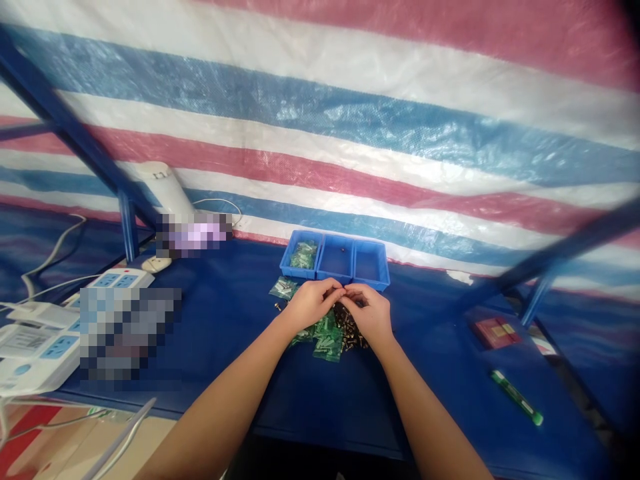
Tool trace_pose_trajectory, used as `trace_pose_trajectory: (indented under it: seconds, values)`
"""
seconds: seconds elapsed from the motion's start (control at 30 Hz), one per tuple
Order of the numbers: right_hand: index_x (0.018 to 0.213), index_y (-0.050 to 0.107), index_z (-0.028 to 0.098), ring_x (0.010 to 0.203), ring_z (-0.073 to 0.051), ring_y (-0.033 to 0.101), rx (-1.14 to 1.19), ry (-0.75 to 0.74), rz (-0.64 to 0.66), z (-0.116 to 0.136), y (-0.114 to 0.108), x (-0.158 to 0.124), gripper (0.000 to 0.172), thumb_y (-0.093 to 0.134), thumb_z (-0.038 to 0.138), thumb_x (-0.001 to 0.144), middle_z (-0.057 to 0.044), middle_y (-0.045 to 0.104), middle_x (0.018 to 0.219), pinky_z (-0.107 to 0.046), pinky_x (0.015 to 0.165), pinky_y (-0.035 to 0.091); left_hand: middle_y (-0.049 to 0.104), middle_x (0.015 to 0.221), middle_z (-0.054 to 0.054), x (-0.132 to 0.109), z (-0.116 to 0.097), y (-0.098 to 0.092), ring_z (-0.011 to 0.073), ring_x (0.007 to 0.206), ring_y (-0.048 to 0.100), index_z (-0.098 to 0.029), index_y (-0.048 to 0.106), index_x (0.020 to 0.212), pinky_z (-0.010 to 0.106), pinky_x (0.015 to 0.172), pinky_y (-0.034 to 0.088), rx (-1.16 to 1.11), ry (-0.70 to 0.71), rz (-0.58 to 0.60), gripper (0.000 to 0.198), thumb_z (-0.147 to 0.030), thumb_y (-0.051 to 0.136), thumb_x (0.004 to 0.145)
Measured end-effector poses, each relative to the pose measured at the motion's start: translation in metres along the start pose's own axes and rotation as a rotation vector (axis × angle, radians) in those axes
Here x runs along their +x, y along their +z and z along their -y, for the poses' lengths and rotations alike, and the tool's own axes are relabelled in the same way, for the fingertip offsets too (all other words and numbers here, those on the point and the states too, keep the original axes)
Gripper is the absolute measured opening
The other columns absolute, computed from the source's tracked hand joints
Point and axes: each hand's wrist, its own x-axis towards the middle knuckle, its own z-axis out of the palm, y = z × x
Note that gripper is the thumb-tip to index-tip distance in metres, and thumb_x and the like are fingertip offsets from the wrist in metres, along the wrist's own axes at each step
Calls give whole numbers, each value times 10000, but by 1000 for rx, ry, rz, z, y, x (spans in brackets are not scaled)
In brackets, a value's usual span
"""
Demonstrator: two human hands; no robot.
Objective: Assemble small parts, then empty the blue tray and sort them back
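Note:
My left hand and my right hand meet fingertip to fingertip above the blue table. Both are closed in a pinch, and whatever sits between the fingers is too small to make out. Beneath them lies a heap of brass-coloured and dark screws, partly hidden by my right hand. Beside the heap, small green-tinted plastic bags are piled under my left hand. Another small bag with metal pieces lies left of my left hand, near a loose screw.
Behind my hands stand three joined blue bins; the left one holds small bags. At left are a white power strip, cables and a white cylinder. At right lie a red box and a green tube-shaped packet.

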Motion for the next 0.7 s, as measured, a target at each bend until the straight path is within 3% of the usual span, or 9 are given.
trace_pose_trajectory:
  seconds: [0.23,0.4,0.7]
  values:
    - [921,726,233,743,-180,676,-55,-82,-63,4,-2,1,124,631,270,849,-31,733,893,-323,753,555,618,641,-13,0,3,2,120,560,540,-184,631,851,218,538,385,-24,-76,-52,333,-435,440,958]
    - [945,736,229,762,-190,687,-41,-47,-118,1,-3,2,146,640,281,849,-37,741,890,-332,764,561,659,689,1,-1,4,3,130,585,581,-184,638,1005,224,555,432,-124,-61,-14,300,-423,467,945]
    - [945,742,237,763,-183,683,-41,-75,-105,3,-2,1,143,638,270,854,-33,735,906,-323,756,560,686,724,-9,-1,7,4,122,604,600,-210,650,1056,222,588,460,-122,-21,-47,243,-367,516,927]
